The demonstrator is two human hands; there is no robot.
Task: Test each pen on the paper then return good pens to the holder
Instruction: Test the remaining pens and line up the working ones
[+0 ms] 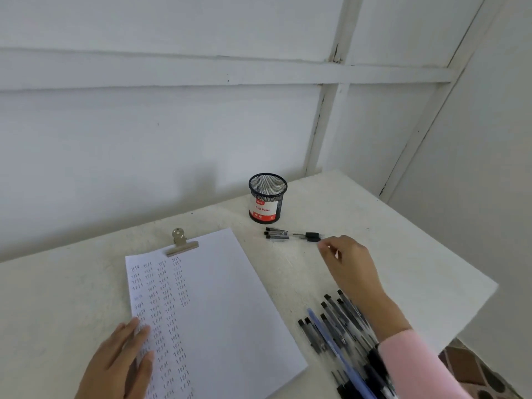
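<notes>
The fingertips of the person's right hand were drawn close together in a loose curl at the capped end of a small group of pens lying side by side on the table. Whether they pinched a pen or merely touched it could not be told. The group lay at 6 o'clock from the mesh holder, just beside it, probably so that sound pens sat a short reach from the cup. Whether the holder contained any pen was unclear through the mesh. At 7 o'clock in the view, the straight fingers of the left hand lay flat and together on the lower left part of the paper, apparently pinning the sheet against the drag of a nib. Four columns of the handwritten word "test" filled the sheet's left half and its right half was blank, suggesting the checking was well along but unfinished. A metal clip gripped the sheet's top edge at 12 o'clock. At 5 o'clock, beneath the right forearm and its pink sleeve, a loose pile of pens, mostly black with one blue pen, lay fanned beside the paper's right edge, apparently the stock awaiting trial. The step in hand looked like handling a pen at the small group.
</notes>
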